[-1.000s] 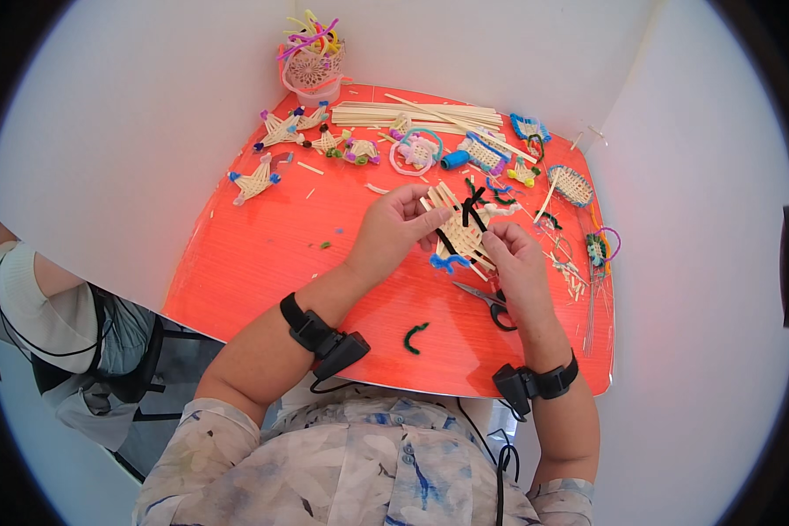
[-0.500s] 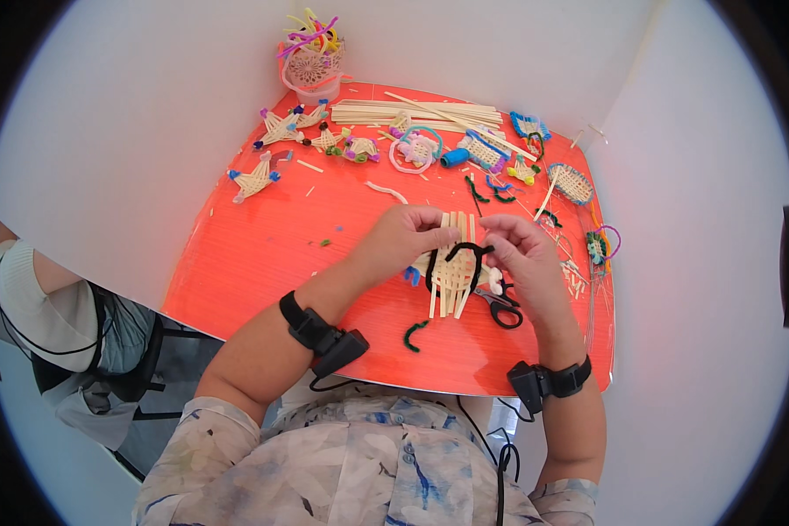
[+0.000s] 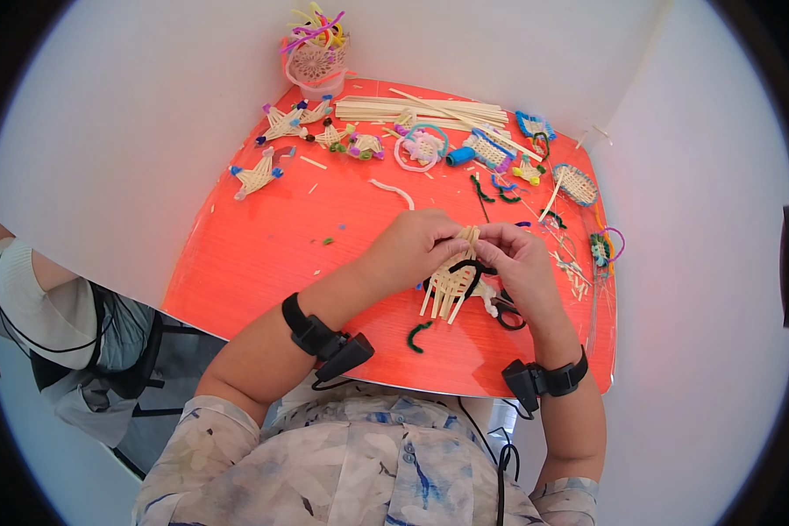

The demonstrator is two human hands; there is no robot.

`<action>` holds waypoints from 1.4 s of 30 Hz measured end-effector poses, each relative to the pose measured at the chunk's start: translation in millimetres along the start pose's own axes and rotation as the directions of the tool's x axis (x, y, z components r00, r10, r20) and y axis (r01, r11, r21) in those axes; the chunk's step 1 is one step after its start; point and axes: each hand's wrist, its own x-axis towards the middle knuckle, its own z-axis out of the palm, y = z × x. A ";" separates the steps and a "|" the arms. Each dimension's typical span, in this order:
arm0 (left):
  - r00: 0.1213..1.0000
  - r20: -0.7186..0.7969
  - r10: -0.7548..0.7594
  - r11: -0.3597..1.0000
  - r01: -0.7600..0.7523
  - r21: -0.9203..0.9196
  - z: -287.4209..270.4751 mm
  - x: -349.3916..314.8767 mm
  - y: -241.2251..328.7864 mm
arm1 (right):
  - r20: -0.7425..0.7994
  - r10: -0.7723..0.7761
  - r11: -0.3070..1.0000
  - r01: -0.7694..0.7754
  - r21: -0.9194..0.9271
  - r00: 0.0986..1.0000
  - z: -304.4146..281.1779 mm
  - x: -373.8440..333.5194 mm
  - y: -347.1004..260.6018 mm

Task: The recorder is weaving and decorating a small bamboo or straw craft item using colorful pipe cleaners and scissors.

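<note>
A small weaving of pale wooden strips [image 3: 448, 289] stands out in front of me, its loose strip ends pointing toward me. My left hand [image 3: 425, 245] pinches the far strip ends from the left, and my right hand [image 3: 515, 261] grips them from the right, fingertips almost meeting. A black pipe cleaner [image 3: 475, 267] curves over the weaving, one end close to my right fingers. Under my right hand, black-handled scissors [image 3: 510, 317] lie partly hidden beside a white fuzzy piece [image 3: 490, 301]. A short dark green pipe cleaner [image 3: 416, 337] rests just nearer to me.
Along the far side of the red table [image 3: 263, 289] lie a bundle of flat strips [image 3: 412, 110], woven stars [image 3: 257, 174] and small baskets [image 3: 575, 185]. A cup of pipe cleaners [image 3: 316, 66] stands at the back left. Another person's sleeve [image 3: 48, 302] shows at left.
Both hands have closed in toward each other at the weaving's far end, gathering the spread strip ends together. My right hand has left the black pipe cleaner's end.
</note>
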 end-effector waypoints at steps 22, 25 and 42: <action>0.916 0.289 -0.278 0.649 0.401 -0.647 -9.6 4.3 7.1 | 0.066 -0.181 0.979 0.173 0.109 0.981 -2.1 5.2 -7.4; 0.920 0.249 -0.303 0.569 0.384 -0.727 -4.0 5.6 16.1 | 0.061 -0.240 0.967 0.234 0.099 0.969 -3.3 5.5 -3.6; 0.881 0.133 -0.453 0.663 0.433 -0.610 -11.9 2.7 16.0 | 0.005 -0.091 0.995 0.091 0.049 0.996 -2.0 1.7 -9.6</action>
